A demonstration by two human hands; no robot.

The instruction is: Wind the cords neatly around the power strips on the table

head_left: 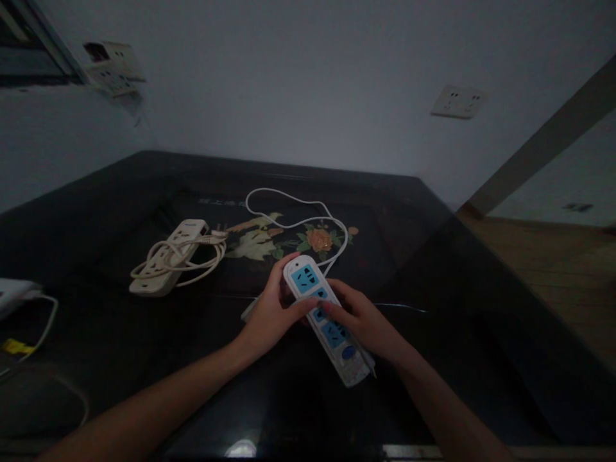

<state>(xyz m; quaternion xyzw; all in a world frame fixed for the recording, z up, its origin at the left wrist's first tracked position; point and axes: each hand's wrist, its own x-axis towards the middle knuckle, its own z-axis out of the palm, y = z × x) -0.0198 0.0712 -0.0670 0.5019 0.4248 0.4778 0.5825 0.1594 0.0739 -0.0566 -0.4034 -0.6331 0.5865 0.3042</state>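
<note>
Both hands grip a white power strip [333,333] with blue socket faces and a dark blue switch near its lower end. My left hand [279,305] wraps round its left side, thumb lying across the sockets. From the right, my right hand [359,314] closes on it, its thumb meeting the left thumb at the middle. The strip is tilted, its upper end pointing away to the left. Its white cord [346,237] runs from behind the far end in a loose loop over the table. Fingers beneath the strip are mostly hidden.
On the dark glossy table [409,244] with a floral picture, a second white power strip [161,266] lies at left, its cord coiled over it. A white device [17,292] with a cable sits at the left edge. Wall sockets [459,101] are on the wall behind.
</note>
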